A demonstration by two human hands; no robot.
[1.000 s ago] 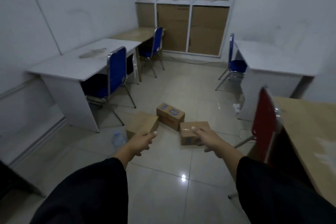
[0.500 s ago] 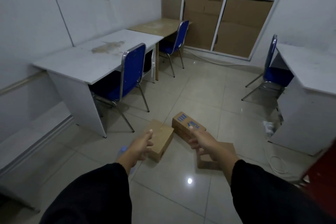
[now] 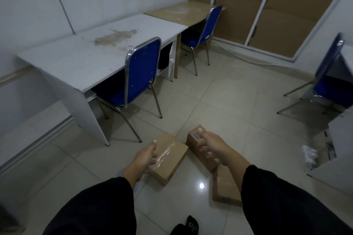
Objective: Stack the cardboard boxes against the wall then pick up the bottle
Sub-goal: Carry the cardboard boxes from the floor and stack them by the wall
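Three cardboard boxes lie on the tiled floor in front of me. The taped box (image 3: 170, 158) is on the left, and my left hand (image 3: 146, 158) hovers at its left side with fingers apart. A box with blue print (image 3: 196, 142) lies in the middle; my right hand (image 3: 212, 146) reaches over it, fingers spread, holding nothing. A third box (image 3: 225, 187) lies partly under my right forearm. The bottle (image 3: 136, 185) is almost fully hidden behind my left wrist and sleeve; only a pale blue sliver shows.
A white desk (image 3: 80, 57) with a blue chair (image 3: 142, 70) stands along the left wall, a wooden desk (image 3: 183, 12) and second blue chair (image 3: 207, 26) behind it. Another blue chair (image 3: 328, 74) and a white desk (image 3: 340, 150) are on the right. My foot (image 3: 188, 227) shows below.
I have moved closer to the boxes and the view has swung left and down. Both hands have reached forward, now over the left and middle boxes.
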